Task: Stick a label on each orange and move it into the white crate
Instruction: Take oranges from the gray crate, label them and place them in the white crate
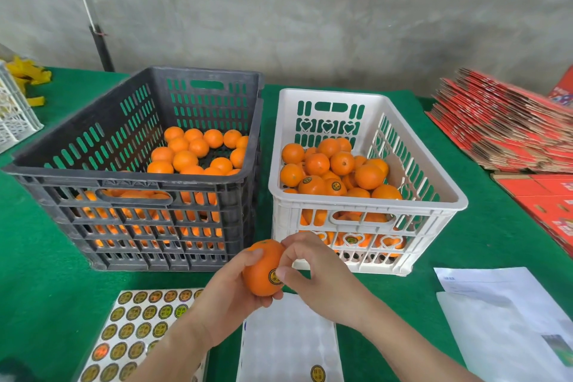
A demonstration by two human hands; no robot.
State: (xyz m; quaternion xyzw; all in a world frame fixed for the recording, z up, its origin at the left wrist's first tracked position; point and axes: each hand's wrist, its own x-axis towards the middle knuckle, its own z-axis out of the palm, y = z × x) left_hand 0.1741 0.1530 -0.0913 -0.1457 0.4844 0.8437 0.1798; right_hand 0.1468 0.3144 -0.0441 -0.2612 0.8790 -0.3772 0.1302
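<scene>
Right now the fingers of my right hand are curled, with the thumb flat on the label and the forefinger hooked over the top of the orange. My left hand cups the orange from below, just in front of the two crates. To do this well I should rub from the label's middle out to its edge so no rim lifts on the curved peel, with a left grip that is firm but not squeezing. The white crate, just beyond on the right, is well filled with oranges, a few showing labels. The black crate beside it holds bare ones, sitting lower. On the desk near me lie a sticker sheet and a spent sheet with one label left.
</scene>
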